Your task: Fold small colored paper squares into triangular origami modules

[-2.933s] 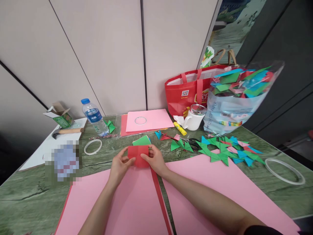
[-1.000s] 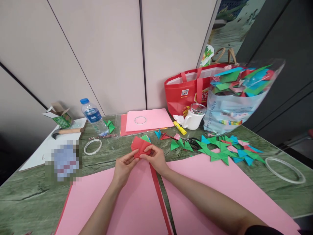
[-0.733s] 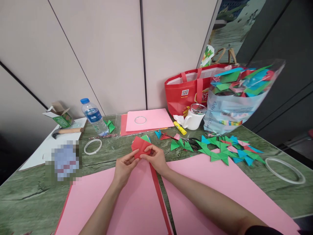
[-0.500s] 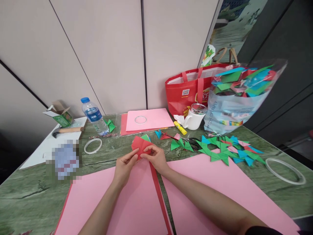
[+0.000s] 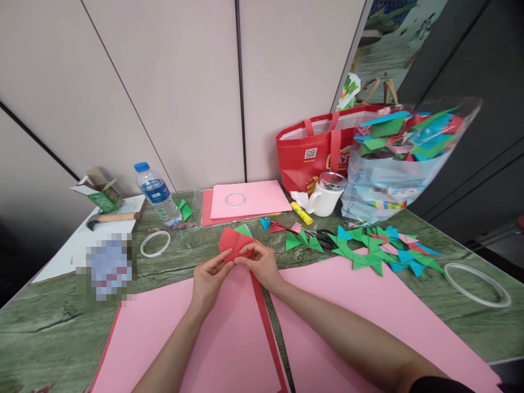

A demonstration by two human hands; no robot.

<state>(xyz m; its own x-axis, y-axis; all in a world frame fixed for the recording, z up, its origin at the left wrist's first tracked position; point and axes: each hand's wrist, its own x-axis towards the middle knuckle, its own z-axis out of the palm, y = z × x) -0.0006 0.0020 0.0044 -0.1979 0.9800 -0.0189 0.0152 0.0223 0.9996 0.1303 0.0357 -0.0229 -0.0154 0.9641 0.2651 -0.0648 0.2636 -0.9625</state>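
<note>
Probably very light and easily creased, though stiffened where it is doubled, the small folded piece of red paper (image 5: 234, 243) is best taken by its layered lower edge, with light pressure so that no stray crease is made. It is held between both hands, near the far edge of the large flat pink paper sheet (image 5: 216, 333). Its lower edge is pinched by the left hand (image 5: 208, 275) and the right hand (image 5: 262, 266), thumbs almost meeting, forearms angled inward.
</note>
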